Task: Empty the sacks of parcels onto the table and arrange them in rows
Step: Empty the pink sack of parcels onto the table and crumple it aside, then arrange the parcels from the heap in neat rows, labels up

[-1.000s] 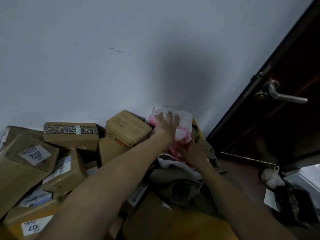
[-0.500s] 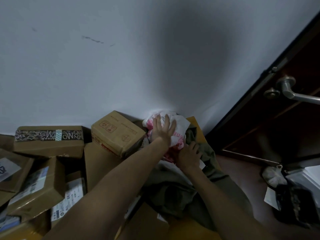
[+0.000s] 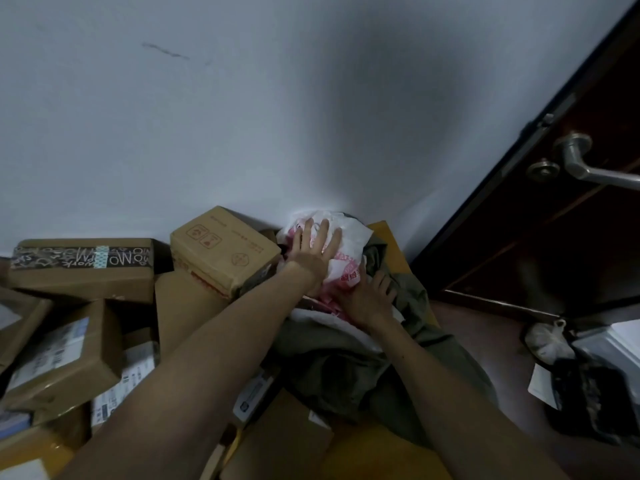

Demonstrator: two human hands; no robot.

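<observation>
Hardly anything has shifted over the last second: both hands remain on the same soft parcel (image 3: pixel 351 237), a white plastic bag with pink print, though the left fingers now look spread wider and the bag seems pressed closer to the wall (image 3: pixel 311 116). That parcel lies at the far end of the pile, against the wall, just right of a tilted cardboard box (image 3: pixel 225 251) and over the mouth of a crumpled olive sack (image 3: pixel 346 358). Its length appears to run from the wall back toward the person. The left hand (image 3: pixel 317 252) lies flat and relaxed on the far upper part, palm down, pressing rather than gripping. The right hand (image 3: pixel 367 299) touches the near lower end, where plastic meets sack cloth; whether it pinches the bag or only steadies it cannot be told. Both hands are already in contact, so freeing the parcel likely means drawing it toward the body.
</observation>
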